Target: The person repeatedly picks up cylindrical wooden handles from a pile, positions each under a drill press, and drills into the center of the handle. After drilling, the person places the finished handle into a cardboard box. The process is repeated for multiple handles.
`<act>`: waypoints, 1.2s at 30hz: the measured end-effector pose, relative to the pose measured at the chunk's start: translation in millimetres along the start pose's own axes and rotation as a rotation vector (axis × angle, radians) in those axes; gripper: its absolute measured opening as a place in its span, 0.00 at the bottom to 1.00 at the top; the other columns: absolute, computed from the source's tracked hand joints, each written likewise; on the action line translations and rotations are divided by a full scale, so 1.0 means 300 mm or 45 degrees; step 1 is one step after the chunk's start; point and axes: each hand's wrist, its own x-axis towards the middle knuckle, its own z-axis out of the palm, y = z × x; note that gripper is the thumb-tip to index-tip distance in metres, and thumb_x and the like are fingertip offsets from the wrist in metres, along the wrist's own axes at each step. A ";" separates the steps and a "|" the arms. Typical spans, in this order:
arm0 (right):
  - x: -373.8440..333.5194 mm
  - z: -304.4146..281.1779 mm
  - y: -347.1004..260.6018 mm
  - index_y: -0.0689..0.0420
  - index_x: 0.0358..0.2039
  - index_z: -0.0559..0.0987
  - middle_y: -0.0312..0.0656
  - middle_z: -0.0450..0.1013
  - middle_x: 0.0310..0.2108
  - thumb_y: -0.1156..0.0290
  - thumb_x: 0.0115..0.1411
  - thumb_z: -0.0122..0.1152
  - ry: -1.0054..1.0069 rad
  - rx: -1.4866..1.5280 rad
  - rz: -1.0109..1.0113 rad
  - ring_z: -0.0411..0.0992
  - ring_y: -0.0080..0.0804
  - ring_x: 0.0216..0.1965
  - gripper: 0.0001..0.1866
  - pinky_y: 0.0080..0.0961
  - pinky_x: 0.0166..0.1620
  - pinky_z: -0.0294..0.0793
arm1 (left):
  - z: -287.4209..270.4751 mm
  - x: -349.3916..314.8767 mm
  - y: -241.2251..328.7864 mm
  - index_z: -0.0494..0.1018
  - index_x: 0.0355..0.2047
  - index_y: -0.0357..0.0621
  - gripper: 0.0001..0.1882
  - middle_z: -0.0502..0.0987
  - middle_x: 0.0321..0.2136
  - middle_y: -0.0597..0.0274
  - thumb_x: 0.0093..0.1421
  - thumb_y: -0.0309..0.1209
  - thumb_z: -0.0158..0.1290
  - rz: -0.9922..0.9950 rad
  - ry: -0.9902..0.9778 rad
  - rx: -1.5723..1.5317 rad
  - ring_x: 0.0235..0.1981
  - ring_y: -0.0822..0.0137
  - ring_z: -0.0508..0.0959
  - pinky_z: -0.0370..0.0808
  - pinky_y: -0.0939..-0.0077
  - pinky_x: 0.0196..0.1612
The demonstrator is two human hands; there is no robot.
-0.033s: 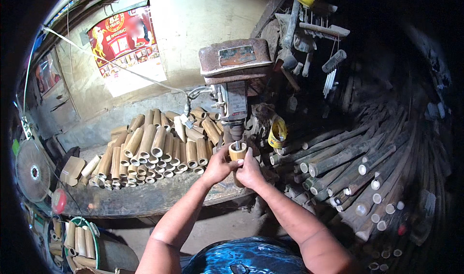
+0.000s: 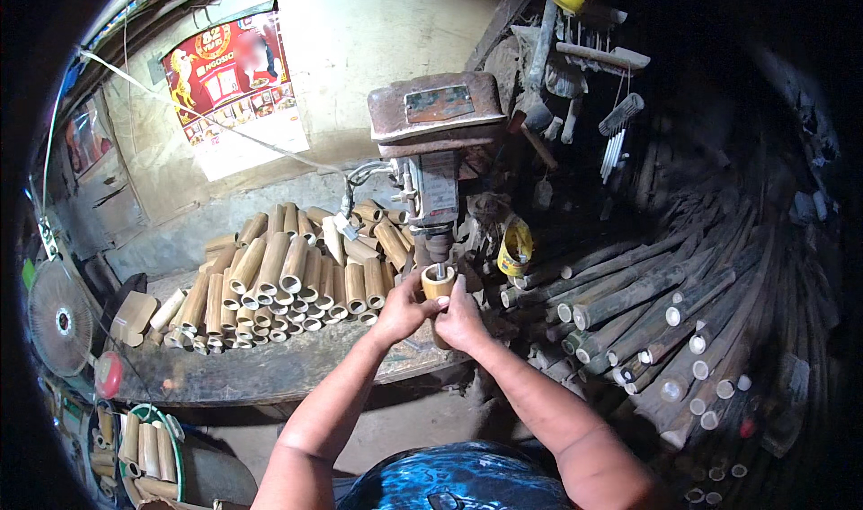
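1. The left hand (image 2: 402, 310) has its grip closed on the left side of a short bamboo tube (image 2: 439, 281), fingers wrapped on its wall.
2. The right hand (image 2: 461, 317) has its grip closed on the same tube from the right and below, thumb up against its side.
3. The bamboo tube stands upright, open end up, held between both hands directly beneath the spindle of a drill press (image 2: 437, 150), at 12 o'clock from the hands.
4. The drill press has a rusty, boxy head and stands at the back edge of the table (image 2: 270, 366).
5. At 10 o'clock from the hands, a pile of cut bamboo sections (image 2: 279, 281) lies on the table, open ends facing the person.
6. At 3 o'clock, a large stack of long bamboo poles (image 2: 665, 321) leans, cut ends showing.
7. A yellow container (image 2: 514, 247) sits just right of the drill press, at 2 o'clock from the hands.
8. At 9 o'clock, far left, a round fan (image 2: 61, 317) stands beside the table.
9. A red poster (image 2: 229, 83) hangs on the wall at 11 o'clock.
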 end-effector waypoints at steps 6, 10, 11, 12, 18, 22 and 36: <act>0.083 0.032 0.000 0.69 0.46 0.60 0.69 0.71 0.35 0.80 0.49 0.53 0.010 0.024 -0.048 0.70 0.71 0.40 0.24 0.57 0.42 0.69 | -0.059 0.071 -0.033 0.62 0.61 0.37 0.33 0.76 0.50 0.55 0.57 0.25 0.63 -0.029 -0.060 -0.105 0.48 0.67 0.76 0.73 0.70 0.53; 0.118 -0.007 0.006 0.69 0.42 0.62 0.69 0.71 0.35 0.79 0.49 0.56 -0.002 -0.043 0.027 0.69 0.70 0.40 0.20 0.57 0.43 0.69 | -0.043 0.125 -0.044 0.63 0.60 0.37 0.31 0.76 0.49 0.56 0.58 0.26 0.63 -0.049 -0.106 -0.170 0.48 0.67 0.76 0.73 0.71 0.52; 0.119 -0.018 0.004 0.68 0.41 0.62 0.68 0.71 0.35 0.78 0.49 0.56 0.016 -0.039 0.049 0.69 0.69 0.40 0.20 0.57 0.43 0.68 | -0.035 0.137 -0.045 0.63 0.59 0.37 0.31 0.76 0.48 0.56 0.58 0.26 0.63 -0.054 -0.117 -0.172 0.48 0.68 0.76 0.73 0.71 0.52; 0.117 -0.032 0.003 0.70 0.44 0.62 0.68 0.71 0.37 0.78 0.49 0.57 -0.011 -0.048 0.073 0.70 0.68 0.42 0.22 0.56 0.45 0.69 | -0.025 0.141 -0.047 0.64 0.58 0.37 0.30 0.77 0.47 0.56 0.57 0.27 0.63 -0.101 -0.096 -0.134 0.47 0.68 0.75 0.73 0.71 0.52; 0.033 -0.073 0.015 0.73 0.55 0.57 0.67 0.72 0.43 0.78 0.50 0.57 0.007 0.034 0.061 0.71 0.65 0.47 0.33 0.50 0.50 0.71 | 0.040 0.087 -0.052 0.65 0.57 0.36 0.30 0.78 0.46 0.55 0.57 0.29 0.64 -0.037 -0.117 -0.020 0.48 0.66 0.75 0.72 0.69 0.53; -0.029 -0.041 0.030 0.73 0.60 0.53 0.69 0.71 0.43 0.79 0.51 0.55 -0.044 -0.008 0.148 0.71 0.65 0.48 0.37 0.50 0.50 0.71 | 0.034 0.023 -0.062 0.60 0.61 0.36 0.31 0.74 0.51 0.55 0.60 0.24 0.60 -0.123 -0.190 0.148 0.52 0.66 0.73 0.71 0.67 0.56; 0.061 0.080 0.014 0.70 0.53 0.56 0.68 0.71 0.40 0.78 0.51 0.54 0.046 0.089 0.071 0.71 0.67 0.44 0.30 0.53 0.47 0.71 | -0.058 0.063 -0.044 0.61 0.61 0.36 0.30 0.74 0.52 0.55 0.60 0.26 0.59 -0.117 -0.117 -0.182 0.52 0.64 0.73 0.70 0.68 0.56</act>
